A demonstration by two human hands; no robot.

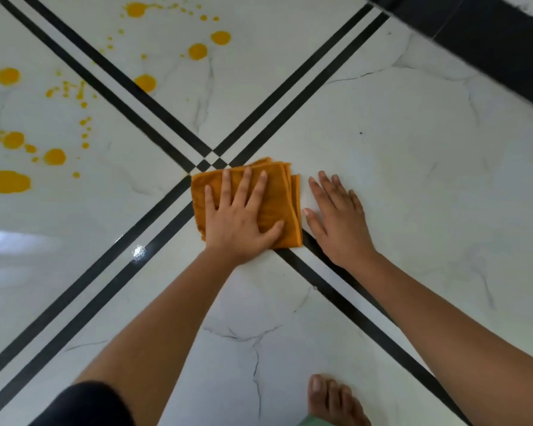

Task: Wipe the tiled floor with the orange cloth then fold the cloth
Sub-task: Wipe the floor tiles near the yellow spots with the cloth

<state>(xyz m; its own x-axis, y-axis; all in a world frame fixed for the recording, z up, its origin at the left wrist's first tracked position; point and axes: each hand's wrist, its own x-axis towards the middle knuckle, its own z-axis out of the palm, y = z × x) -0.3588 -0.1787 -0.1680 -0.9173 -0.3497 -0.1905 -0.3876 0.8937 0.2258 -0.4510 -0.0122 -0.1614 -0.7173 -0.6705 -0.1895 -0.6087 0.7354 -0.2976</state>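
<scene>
At the crossing of the black stripes (105,289), mid-floor: cloth (279,201), folded into a thick pad, pinned under left hand (239,222), fingers straight and spread, gripping nothing. Just beside its right edge, right hand (339,222), likewise flat and open on bare floor (413,167). Probably wiping barely begun, judging by yellow spill (12,182) unwiped toward the far left corner. Next: push pad across the stripes to the blots, pressing evenly. Counted: one cloth, two hands, one bare foot (333,401) at the near edge, some eight large blots plus many small drops.
</scene>
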